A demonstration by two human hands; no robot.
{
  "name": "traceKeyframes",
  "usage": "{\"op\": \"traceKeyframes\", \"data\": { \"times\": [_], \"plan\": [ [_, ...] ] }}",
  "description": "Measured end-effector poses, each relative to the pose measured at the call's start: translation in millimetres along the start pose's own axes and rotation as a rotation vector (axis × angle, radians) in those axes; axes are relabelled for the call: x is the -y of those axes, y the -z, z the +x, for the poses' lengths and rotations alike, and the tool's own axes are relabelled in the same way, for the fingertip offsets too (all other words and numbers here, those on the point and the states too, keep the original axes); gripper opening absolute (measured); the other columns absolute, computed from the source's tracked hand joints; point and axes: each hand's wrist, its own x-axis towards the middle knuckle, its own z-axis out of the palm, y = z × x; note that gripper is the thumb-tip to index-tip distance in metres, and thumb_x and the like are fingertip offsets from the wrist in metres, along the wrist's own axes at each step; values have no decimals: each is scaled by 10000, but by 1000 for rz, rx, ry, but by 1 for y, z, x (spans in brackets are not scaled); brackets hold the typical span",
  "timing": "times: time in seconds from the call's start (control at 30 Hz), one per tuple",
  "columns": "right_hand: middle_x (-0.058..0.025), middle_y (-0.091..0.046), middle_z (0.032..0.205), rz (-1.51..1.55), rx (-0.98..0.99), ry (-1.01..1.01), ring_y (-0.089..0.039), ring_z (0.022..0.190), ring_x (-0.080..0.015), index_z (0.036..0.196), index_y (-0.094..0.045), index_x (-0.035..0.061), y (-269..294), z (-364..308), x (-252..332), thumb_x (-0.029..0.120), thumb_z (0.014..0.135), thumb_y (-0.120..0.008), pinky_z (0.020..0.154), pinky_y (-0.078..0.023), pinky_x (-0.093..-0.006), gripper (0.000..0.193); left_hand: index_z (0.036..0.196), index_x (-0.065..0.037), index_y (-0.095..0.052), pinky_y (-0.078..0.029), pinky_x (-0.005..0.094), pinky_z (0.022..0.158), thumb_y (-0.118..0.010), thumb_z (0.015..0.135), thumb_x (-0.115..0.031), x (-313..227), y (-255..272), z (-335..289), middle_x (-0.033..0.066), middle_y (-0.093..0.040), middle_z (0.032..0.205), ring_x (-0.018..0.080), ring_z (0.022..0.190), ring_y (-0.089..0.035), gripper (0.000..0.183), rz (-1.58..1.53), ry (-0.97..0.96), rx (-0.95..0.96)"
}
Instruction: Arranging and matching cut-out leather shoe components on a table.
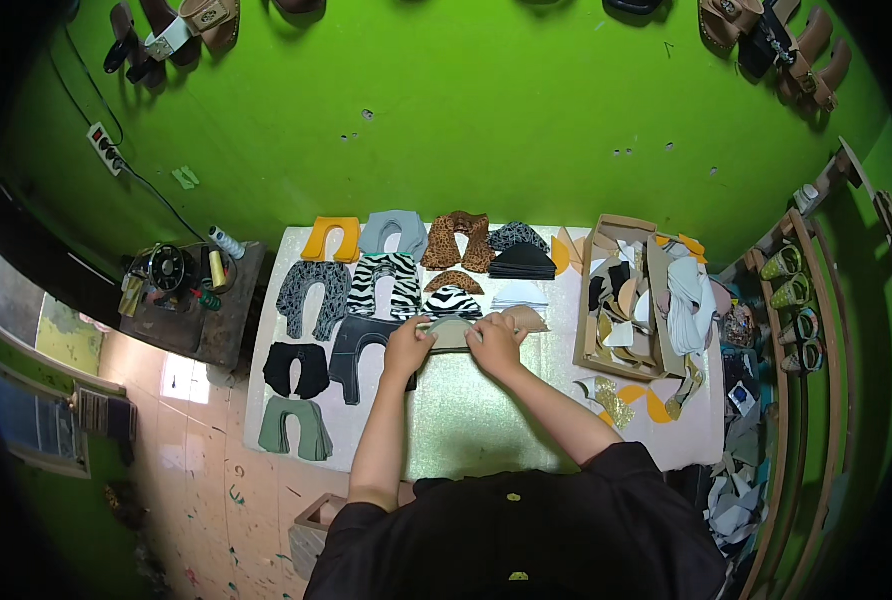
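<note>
Between my two hands is a small stack of grey-green half-moon cut pieces. My left hand is closed on its left end, and my right hand grips the right end. Just beyond lie zebra-print half-moon pieces, with a leopard-print half-moon piece behind them. Close to my right hand are a tan half-moon piece and a white stack. Beside my left forearm rests a dark grey U-shaped stack, partly covered by that arm.
More U-shaped stacks, such as yellow and green, line the table's left. A cardboard box of scraps stands on the right. A sewing machine is at left; a wooden rack holds sandals at right.
</note>
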Motion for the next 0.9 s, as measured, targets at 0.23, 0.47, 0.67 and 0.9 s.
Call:
{"op": "traceKeyframes", "data": {
  "times": [0.23, 0.47, 0.67, 0.9],
  "plan": [
    [-59, -478, 1137, 174, -196, 222, -411, 1129, -246, 1090, -596, 147, 46, -29, 43, 219, 714, -654, 891, -252, -439, 388, 1119, -9, -586, -423, 196, 584, -669, 814, -94, -62, 16, -37, -9, -573, 747, 39, 650, -494, 327, -501, -26, -35],
    [-75, -634, 864, 828, 61, 114, -603, 715, -166, 1018, -557, 43, 59, -24, 41, 161, 822, -620, 811, -399, -296, 237, 1258, -21, -430, -401, 283, 867, -631, 852, -109, -87, 13, -48, 69, -585, 1011, 133, 955, -538, 462, -743, -284, -80],
    [-47, -613, 884, 1300, 306, -117, -590, 763, -110, 988, -550, 23, 59, -10, 28, 81, 858, -560, 719, -460, -246, 143, 1138, -2, -533, -435, 252, 807, -649, 855, -201, -46, 6, -34, 85, -615, 961, 121, 876, -572, 365, -878, -56, 48],
    [-51, -606, 857, 427, 73, -144, -558, 834, -208, 842, -655, 92, 13, 5, -7, 279, 762, -636, 773, -363, -357, 205, 898, 15, -644, -406, 211, 570, -662, 834, -203, -22, 7, -8, -9, -595, 706, 68, 607, -493, 228, -378, -75, 48]
  ]
}}
